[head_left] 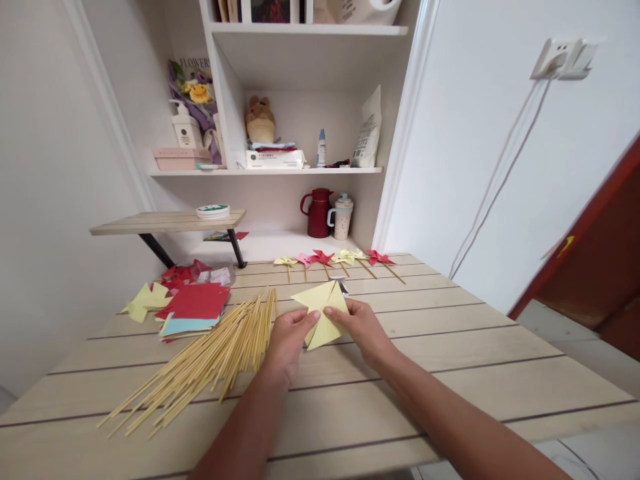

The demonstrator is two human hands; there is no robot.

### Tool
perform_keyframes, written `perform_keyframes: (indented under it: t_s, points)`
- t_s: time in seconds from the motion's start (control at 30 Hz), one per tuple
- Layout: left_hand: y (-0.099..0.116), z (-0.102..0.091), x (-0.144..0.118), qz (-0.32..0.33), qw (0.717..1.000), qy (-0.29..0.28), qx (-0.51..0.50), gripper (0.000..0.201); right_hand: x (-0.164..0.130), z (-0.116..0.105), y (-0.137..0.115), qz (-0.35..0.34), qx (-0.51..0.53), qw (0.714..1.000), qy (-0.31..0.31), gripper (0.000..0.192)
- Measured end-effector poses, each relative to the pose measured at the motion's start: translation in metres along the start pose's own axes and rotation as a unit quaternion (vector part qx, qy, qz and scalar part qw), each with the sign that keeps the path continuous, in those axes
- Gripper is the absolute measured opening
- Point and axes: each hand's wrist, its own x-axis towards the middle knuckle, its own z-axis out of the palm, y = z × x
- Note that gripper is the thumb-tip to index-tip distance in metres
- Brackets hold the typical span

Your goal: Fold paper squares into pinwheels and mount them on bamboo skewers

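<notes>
A pale yellow paper square (321, 312) with its corners folded toward the middle is held over the wooden table (450, 347). My left hand (289, 340) pinches its left side. On the paper's right side my right hand (361, 327) presses a flap with the fingertips. A heap of thin bamboo sticks (210, 360) lies just left of my left hand. Several finished paper pinwheels (334, 259) on sticks, in yellow, pink and red, lie in a row at the far edge of the table.
A stack of red, blue and yellow paper sheets (193, 308) lies at the left. A small raised shelf (167, 221) stands at the back left. A red jug (318, 212) and a cup (342, 217) sit in the shelf unit behind. Cables hang from a wall socket (563, 59).
</notes>
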Motion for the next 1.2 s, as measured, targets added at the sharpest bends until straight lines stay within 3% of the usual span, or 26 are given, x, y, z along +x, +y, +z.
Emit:
perform_keyframes:
  t_s: [0.2,0.4,0.57,0.7,0.9,1.07,1.2]
  points:
    - [0.004,-0.004,0.004,-0.012,0.993,0.100,-0.069,0.038,0.001,-0.006,-0.004,-0.063,0.006,0.997,0.045,0.034]
    - [0.007,-0.006,0.005,-0.002,0.982,0.160,-0.096,0.030,-0.001,-0.010,0.001,-0.129,-0.068,0.988,0.051,0.031]
    - [0.010,-0.008,0.003,-0.010,0.982,0.154,-0.107,0.030,-0.004,-0.008,0.001,-0.169,-0.107,0.978,0.056,0.032]
    - [0.013,-0.008,0.002,-0.015,0.983,0.139,-0.122,0.024,0.000,-0.017,-0.001,-0.214,-0.154,0.960,0.095,0.025]
    - [0.012,-0.008,0.003,-0.028,0.980,0.137,-0.140,0.021,0.000,-0.025,-0.006,-0.340,-0.303,0.884,0.106,0.013]
    - [0.007,-0.007,0.004,-0.010,0.980,0.067,-0.186,0.031,-0.012,-0.005,0.002,-0.423,-0.477,0.767,0.067,0.024]
    - [0.007,-0.005,0.003,-0.009,0.977,0.054,-0.205,0.035,-0.016,0.009,0.009,-0.461,-0.512,0.723,0.048,0.023]
